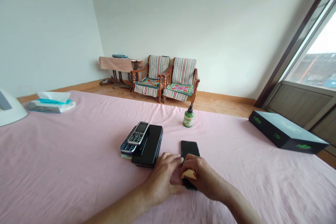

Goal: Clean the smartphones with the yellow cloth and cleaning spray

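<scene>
A black smartphone [189, 148] lies flat on the pink cloth in front of me. My right hand [201, 175] is closed around a small pale-yellow piece, perhaps a sponge or folded cloth [189, 174], pressed against the phone's screen. My left hand [164, 178] rests at the phone's left edge, its fingers and thumb apart and their tips touching or very near that edge. Just left of it are a black case or notebook [153, 143], a silver keypad phone [139, 133] and, partly hidden under that one, a dark keypad phone [127, 147].
A green pump bottle [188, 117] stands beyond the smartphone. To the right lies a large black box [286, 131]; at the far left are a tissue pack [51, 105] and a white object [10, 108]. Two wooden armchairs [181, 77] stand past the pink-covered surface [86, 168].
</scene>
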The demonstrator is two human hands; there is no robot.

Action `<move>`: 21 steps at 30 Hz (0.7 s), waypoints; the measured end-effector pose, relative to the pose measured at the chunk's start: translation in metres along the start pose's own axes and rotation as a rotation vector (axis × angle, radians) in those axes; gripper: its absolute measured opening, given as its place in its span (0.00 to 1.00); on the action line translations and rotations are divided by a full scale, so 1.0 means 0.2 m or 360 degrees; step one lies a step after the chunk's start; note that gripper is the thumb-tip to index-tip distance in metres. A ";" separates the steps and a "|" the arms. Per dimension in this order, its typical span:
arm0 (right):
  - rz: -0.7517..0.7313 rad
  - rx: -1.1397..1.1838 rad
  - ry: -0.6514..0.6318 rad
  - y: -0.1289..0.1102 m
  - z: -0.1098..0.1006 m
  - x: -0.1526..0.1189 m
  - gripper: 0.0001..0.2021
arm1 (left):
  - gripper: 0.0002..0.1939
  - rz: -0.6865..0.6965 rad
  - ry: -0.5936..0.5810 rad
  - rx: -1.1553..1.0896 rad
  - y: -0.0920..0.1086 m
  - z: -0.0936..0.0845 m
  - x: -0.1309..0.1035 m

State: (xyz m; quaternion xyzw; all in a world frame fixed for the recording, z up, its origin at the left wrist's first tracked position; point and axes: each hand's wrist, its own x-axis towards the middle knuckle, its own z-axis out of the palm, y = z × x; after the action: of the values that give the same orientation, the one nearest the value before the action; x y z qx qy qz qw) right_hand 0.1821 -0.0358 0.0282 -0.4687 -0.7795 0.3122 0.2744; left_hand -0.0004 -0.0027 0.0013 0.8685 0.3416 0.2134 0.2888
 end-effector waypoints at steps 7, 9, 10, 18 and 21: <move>-0.0025 0.0102 -0.0195 0.00 -0.05 -0.03 0.17 | 0.36 0.0019 0.0060 0.0040 0.00 0.01 -0.01; 0.0059 0.0032 -0.0058 0.05 -0.07 -0.03 0.16 | 0.37 -0.0002 0.0062 0.0050 0.02 0.00 -0.01; 0.0098 -0.0018 0.0048 0.07 -0.07 -0.03 0.15 | 0.38 -0.0008 0.0066 0.0057 0.02 0.00 -0.01; 0.0160 -0.0233 0.0294 0.11 -0.04 -0.02 0.14 | 0.39 -0.0022 0.0061 0.0094 0.04 0.00 -0.01; 0.0153 -0.0172 0.0054 0.09 -0.05 -0.03 0.16 | 0.38 -0.0019 0.0055 0.0091 0.04 0.00 -0.01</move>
State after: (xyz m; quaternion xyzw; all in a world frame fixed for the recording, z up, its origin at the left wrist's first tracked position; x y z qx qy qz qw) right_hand 0.2023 -0.0327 0.0215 -0.5250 -0.7669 0.2745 0.2466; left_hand 0.0016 -0.0086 0.0060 0.8706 0.3578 0.2167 0.2592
